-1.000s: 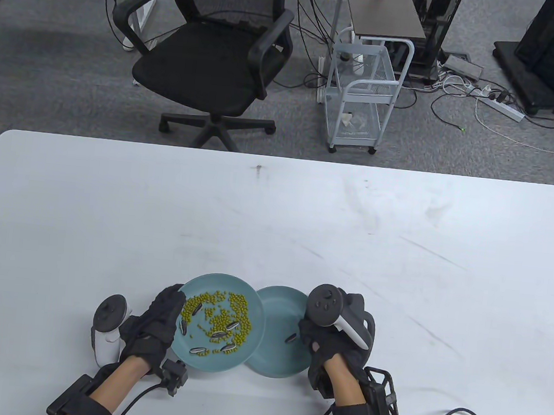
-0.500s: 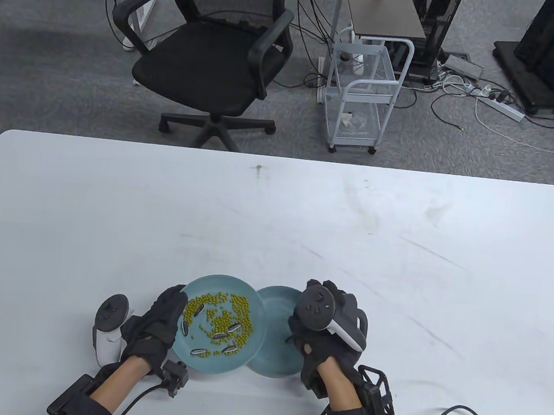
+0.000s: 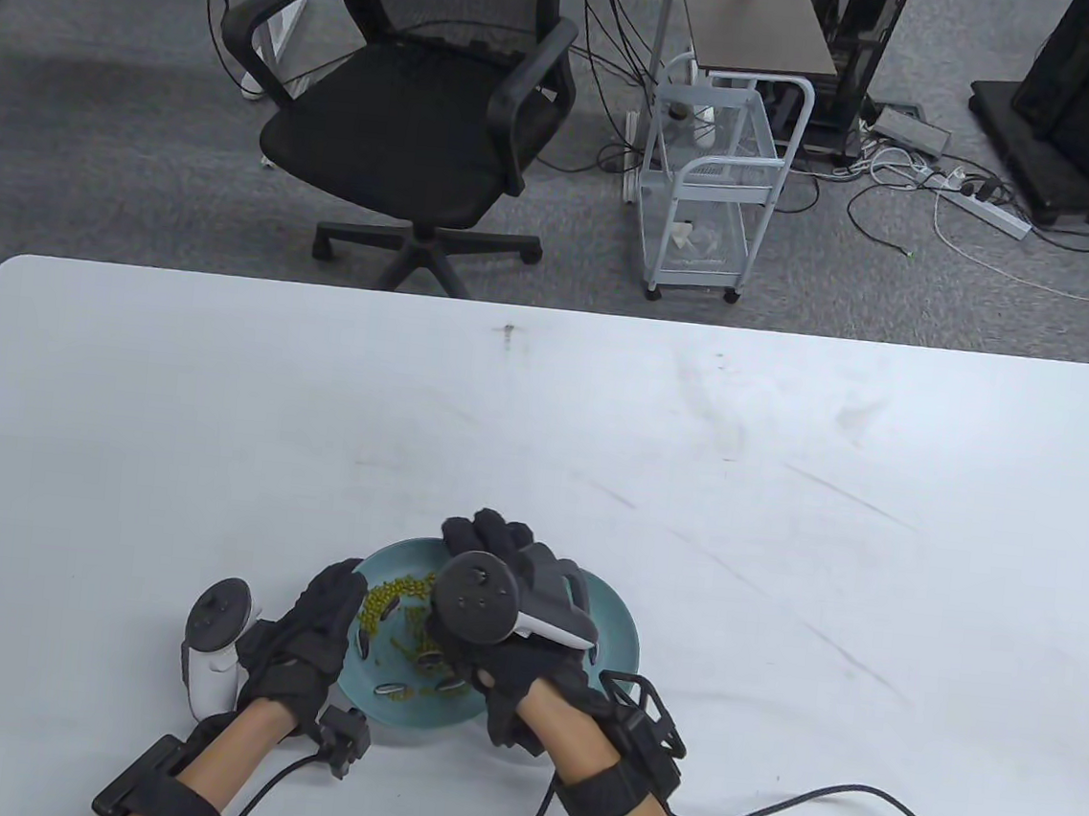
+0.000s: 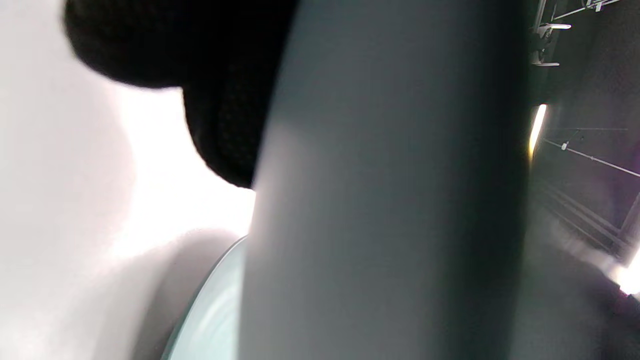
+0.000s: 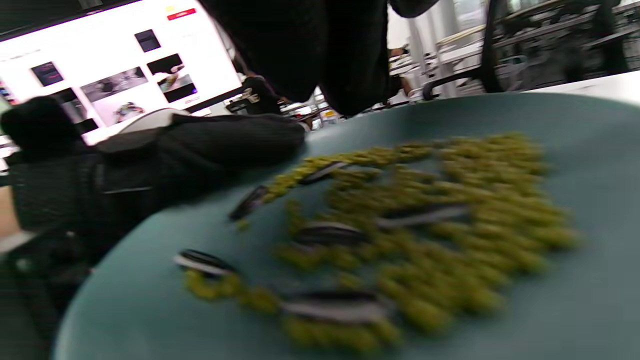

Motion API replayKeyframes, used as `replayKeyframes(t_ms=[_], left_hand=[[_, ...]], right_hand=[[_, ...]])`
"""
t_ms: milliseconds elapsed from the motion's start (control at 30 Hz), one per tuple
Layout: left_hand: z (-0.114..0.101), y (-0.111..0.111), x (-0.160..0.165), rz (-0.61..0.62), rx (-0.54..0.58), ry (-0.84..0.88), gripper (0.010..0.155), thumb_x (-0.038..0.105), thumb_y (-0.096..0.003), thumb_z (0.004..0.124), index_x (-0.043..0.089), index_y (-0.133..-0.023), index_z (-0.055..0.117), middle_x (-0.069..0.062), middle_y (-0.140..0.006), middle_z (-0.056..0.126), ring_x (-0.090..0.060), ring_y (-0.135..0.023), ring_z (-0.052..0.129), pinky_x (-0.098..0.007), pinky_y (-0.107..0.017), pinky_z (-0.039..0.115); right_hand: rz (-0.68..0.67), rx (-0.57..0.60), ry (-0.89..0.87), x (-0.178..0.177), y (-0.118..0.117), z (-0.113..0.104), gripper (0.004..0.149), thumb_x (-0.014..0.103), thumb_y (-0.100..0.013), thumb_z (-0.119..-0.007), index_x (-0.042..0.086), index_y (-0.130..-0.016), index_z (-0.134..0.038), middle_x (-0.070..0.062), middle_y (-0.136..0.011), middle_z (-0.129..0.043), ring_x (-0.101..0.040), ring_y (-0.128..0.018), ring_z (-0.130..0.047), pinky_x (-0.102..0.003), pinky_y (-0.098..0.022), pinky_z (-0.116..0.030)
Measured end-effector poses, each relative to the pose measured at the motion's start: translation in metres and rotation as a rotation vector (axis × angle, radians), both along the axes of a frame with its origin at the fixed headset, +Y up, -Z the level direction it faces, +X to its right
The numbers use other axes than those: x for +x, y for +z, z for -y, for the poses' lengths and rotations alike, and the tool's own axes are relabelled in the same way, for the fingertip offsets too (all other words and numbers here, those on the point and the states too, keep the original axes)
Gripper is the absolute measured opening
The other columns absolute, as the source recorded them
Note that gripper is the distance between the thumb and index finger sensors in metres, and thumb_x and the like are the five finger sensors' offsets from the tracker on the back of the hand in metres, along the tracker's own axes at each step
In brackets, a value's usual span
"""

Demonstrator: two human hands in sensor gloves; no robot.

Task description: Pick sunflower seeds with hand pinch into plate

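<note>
The left hand [image 3: 311,631] rested against the left rim of the left plate [image 3: 400,712], fingers [image 5: 235,137] lying together along the edge; whether they gripped the rim could not be told. That teal plate sat on the white surface [image 3: 785,508] near its front edge and held a scatter of small green beans [image 5: 450,240] mixed with striped sunflower seeds [image 5: 330,232]. In the right wrist view several seeds lay among the beans, one [image 5: 202,261] apart toward the near-left rim.

The right hand [image 3: 504,625] hung over the left plate, its tracker [image 3: 477,604] and glove covering most of the contents from the table view. Its fingers [image 5: 320,50] came in from the top of the right wrist view above the beans; whether they were spread or pinching could not be told.

The right plate [image 3: 615,626] stood just beside the left plate, largely hidden behind the right hand; its contents were not visible. The left wrist view was blocked by a blurred grey mass and a dark glove.

Beyond the surface stood a black office chair [image 3: 420,98], a white wire cart [image 3: 715,184] and loose cables [image 3: 960,193] on the floor.
</note>
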State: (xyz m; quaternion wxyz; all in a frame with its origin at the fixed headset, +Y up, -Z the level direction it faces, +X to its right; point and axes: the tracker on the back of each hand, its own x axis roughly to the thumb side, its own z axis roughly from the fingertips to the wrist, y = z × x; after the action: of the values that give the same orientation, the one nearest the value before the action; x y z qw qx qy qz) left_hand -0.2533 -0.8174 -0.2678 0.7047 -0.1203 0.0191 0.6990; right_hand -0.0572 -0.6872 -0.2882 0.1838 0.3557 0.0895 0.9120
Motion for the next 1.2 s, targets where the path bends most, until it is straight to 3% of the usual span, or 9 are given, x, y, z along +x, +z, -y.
replayKeyframes(t_ms=[267, 500, 633, 733, 1200], left_hand=[[0.000, 0.000, -0.001, -0.001, -0.006, -0.004, 0.049, 0.042, -0.0648, 0.059, 0.016, -0.105, 0.049, -0.017, -0.075, 0.087, -0.026, -0.037, 0.104, -0.040, -0.028, 0.085], [0.000, -0.001, -0.003, -0.010, -0.006, -0.006, 0.049, 0.042, -0.0648, 0.059, 0.016, -0.105, 0.049, -0.017, -0.075, 0.087, -0.026, -0.037, 0.104, -0.040, -0.028, 0.085], [-0.001, -0.001, -0.004, -0.014, -0.005, -0.012, 0.049, 0.042, -0.0649, 0.059, 0.015, -0.105, 0.049, -0.017, -0.075, 0.087, -0.026, -0.036, 0.104, -0.040, -0.028, 0.085], [-0.001, 0.000, -0.004, -0.015, -0.011, -0.002, 0.049, 0.043, -0.0649, 0.059, 0.016, -0.105, 0.049, -0.017, -0.075, 0.087, -0.026, -0.036, 0.104, -0.040, -0.028, 0.085], [0.000, -0.001, -0.005, -0.016, 0.003, -0.026, 0.049, 0.042, -0.0647, 0.059, 0.015, -0.104, 0.049, -0.018, -0.075, 0.087, -0.027, -0.037, 0.103, -0.041, -0.028, 0.084]], right_hand=[[-0.184, -0.049, 0.051, -0.026, 0.011, 0.024, 0.038, 0.020, -0.051, -0.088, -0.007, -0.077, -0.087, -0.037, -0.110, -0.034, -0.065, -0.095, -0.018, -0.077, -0.062, -0.018], [-0.258, -0.107, 0.102, -0.030, 0.017, 0.028, 0.043, 0.023, -0.050, -0.090, -0.008, -0.080, -0.085, -0.037, -0.110, -0.029, -0.065, -0.095, -0.014, -0.077, -0.061, -0.014], [-0.278, -0.065, 0.154, -0.035, 0.023, 0.031, 0.046, 0.025, -0.049, -0.092, -0.008, -0.080, -0.084, -0.037, -0.110, -0.030, -0.065, -0.095, -0.015, -0.078, -0.062, -0.015], [-0.267, -0.006, 0.159, -0.036, 0.025, 0.031, 0.040, 0.023, -0.049, -0.091, -0.005, -0.077, -0.086, -0.037, -0.110, -0.034, -0.065, -0.096, -0.019, -0.078, -0.062, -0.019], [-0.244, -0.024, 0.119, -0.034, 0.023, 0.035, 0.035, 0.018, -0.050, -0.088, -0.007, -0.075, -0.088, -0.036, -0.109, -0.037, -0.064, -0.096, -0.023, -0.077, -0.062, -0.020]])
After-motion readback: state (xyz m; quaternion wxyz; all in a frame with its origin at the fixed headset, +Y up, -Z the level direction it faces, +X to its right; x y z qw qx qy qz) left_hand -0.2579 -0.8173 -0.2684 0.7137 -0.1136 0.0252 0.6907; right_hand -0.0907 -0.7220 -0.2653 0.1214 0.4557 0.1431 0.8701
